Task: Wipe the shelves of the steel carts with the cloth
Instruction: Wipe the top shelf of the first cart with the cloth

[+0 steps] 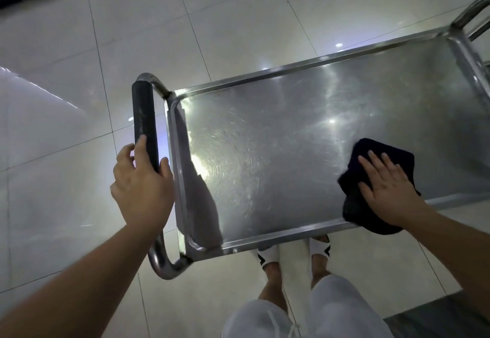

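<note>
Nearest below, white trousers [305, 319] and feet in white sandals [267, 255] stand on the pale tiled floor [66, 46] against the cart's near edge. At the left, the left hand [141, 183] grips the black-sleeved handle [145, 122] of the steel cart, fingers and thumb curled round it. The top shelf [278, 146] stretches rightward, its scratched steel glaring under reflected lights. Toward the right near rim, the right hand [384, 183] presses flat, fingers spread, on the dark cloth [352, 194], which overhangs the rim slightly.
</note>
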### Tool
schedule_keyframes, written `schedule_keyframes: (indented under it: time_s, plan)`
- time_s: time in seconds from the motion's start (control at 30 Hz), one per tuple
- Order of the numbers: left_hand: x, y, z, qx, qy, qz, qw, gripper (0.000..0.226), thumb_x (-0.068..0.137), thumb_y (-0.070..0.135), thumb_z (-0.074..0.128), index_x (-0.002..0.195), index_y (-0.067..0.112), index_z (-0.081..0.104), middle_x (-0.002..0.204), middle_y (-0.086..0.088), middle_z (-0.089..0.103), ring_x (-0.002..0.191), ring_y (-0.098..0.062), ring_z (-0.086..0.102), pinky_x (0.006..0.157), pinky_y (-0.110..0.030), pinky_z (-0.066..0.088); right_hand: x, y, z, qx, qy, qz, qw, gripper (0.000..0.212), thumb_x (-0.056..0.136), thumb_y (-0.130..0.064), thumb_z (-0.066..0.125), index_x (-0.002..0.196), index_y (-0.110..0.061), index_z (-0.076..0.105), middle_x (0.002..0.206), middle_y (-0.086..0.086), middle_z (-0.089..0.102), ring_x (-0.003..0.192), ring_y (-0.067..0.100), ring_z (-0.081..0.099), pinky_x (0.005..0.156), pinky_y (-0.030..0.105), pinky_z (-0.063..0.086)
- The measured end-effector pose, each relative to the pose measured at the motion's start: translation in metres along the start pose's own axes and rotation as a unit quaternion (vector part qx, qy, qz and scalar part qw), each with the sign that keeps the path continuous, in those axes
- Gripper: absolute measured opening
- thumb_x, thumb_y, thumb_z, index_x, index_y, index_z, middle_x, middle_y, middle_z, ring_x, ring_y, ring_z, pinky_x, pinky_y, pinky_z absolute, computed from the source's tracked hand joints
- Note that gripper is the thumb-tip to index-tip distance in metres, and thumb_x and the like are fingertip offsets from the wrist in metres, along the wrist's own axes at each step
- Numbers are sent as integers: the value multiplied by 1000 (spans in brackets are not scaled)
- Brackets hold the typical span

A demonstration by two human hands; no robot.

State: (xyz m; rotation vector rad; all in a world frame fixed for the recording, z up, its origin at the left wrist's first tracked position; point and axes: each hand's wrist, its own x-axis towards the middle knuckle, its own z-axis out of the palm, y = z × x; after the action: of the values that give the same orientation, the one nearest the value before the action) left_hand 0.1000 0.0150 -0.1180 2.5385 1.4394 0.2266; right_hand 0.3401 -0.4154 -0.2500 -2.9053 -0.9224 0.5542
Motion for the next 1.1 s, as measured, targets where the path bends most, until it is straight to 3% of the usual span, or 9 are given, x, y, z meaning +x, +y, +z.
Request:
schedule_keyframes:
  time_s: [0.17,0.27,0.43,0.57,0.8,0.93,1.1]
  plan:
    - [-2,-4,3,106,-9,132,986,50,103,23,56,152,19,47,159,-9,38,147,-34,32,118,-55,26,1,0,0,-7,-7,1,1000,75,96,-58,16,163,-24,17,171,5,14,157,32,10,125,53,12]
    - [-7,10,13,163,-68,186,967,54,99,22,60,151,18,47,161,-13,36,151,-35,29,119,-54,26,-1,-1,-1,-7,5,-8,1000,72,98,-54,21,162,-23,21,170,7,19,156,33,14,124,55,15]
    - [-64,80,62,74,-203,208,954,55,102,38,52,154,22,45,165,-9,36,151,-28,35,119,-47,35,-6,-5,1,3,46,-5,999,68,98,-46,33,161,-22,28,168,6,26,156,31,20,125,54,19]
    - [-113,134,109,44,-280,242,928,71,103,51,47,164,27,22,173,-3,14,160,-25,13,129,-42,18,-4,-2,3,-1,43,-4,999,67,100,-47,32,163,-26,22,170,2,19,158,27,13,127,51,13]
    - [-128,202,167,30,-239,192,951,65,109,50,24,167,32,1,175,1,-10,160,-18,-14,129,-44,-8,-2,5,1,-20,30,-60,998,65,102,-46,35,163,-28,21,170,0,17,158,26,11,126,52,15]
    - [-134,203,189,38,-218,161,962,64,109,49,18,167,33,-5,175,3,-15,158,-14,-23,129,-45,-12,1,11,-1,-28,27,-109,993,64,103,-47,36,163,-31,22,171,-3,16,158,25,10,126,51,14]
    - [-139,201,199,49,-183,157,969,64,108,49,22,167,33,1,175,5,-8,159,-11,-17,129,-45,-9,7,42,-5,-20,30,-158,987,63,102,-46,41,162,-35,26,170,-7,17,158,21,11,127,48,13]
